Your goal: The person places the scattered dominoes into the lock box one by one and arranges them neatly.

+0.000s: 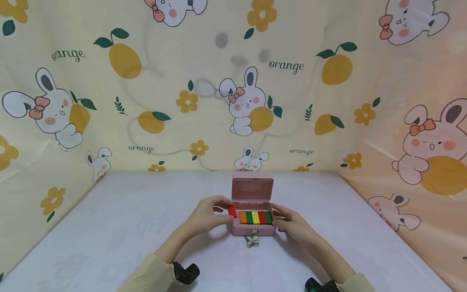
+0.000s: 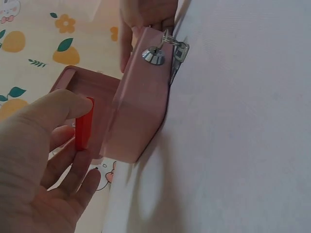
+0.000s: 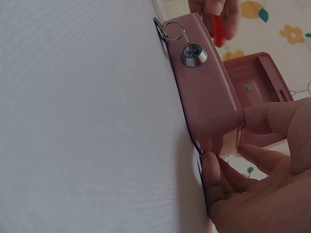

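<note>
A pink metal cash box [image 1: 240, 230] stands on the table with its lid [image 1: 252, 189] raised. Inside it, a row of orange, green, yellow and red blocks [image 1: 255, 217] lies side by side. My left hand [image 1: 208, 215] pinches a red block [image 2: 84, 124] between thumb and fingers, tilted over the box's left edge. On the other side, my right hand [image 1: 295, 225] holds the box's right end, thumb and fingers at its wall and corner. From the lock [image 3: 194, 55] on the front hangs a ring with keys [image 1: 251, 242].
A white cloth covers the table [image 1: 146, 215]. Behind and at both sides hangs a cream curtain [image 1: 204, 52] printed with rabbits and oranges. Each wrist wears a black device [image 1: 186, 273] near the sleeve.
</note>
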{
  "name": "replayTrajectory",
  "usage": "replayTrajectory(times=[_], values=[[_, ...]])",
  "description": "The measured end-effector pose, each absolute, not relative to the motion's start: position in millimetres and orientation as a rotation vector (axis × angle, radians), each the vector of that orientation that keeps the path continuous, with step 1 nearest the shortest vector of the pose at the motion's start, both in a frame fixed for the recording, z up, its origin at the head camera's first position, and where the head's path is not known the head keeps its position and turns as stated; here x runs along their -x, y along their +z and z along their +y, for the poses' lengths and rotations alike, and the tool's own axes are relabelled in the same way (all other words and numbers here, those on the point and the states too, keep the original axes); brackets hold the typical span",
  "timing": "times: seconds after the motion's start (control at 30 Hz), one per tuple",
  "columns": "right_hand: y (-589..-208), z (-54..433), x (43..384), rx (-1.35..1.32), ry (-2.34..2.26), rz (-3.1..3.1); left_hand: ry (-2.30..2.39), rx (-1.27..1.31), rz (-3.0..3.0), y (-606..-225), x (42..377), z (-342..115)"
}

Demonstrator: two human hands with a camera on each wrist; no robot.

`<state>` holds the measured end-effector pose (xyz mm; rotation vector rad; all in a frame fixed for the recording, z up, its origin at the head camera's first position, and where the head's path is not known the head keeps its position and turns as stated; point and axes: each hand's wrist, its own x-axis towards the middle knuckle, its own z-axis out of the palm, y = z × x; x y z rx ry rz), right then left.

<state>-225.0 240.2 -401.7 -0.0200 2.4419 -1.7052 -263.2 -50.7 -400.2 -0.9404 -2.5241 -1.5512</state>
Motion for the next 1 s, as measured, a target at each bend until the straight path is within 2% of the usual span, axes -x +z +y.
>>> replayTrajectory(times=[1.0], values=[[-402,240,225,0.021,-1.686,2.457,-1.441,0.914,-2.623,-411,278,-23]])
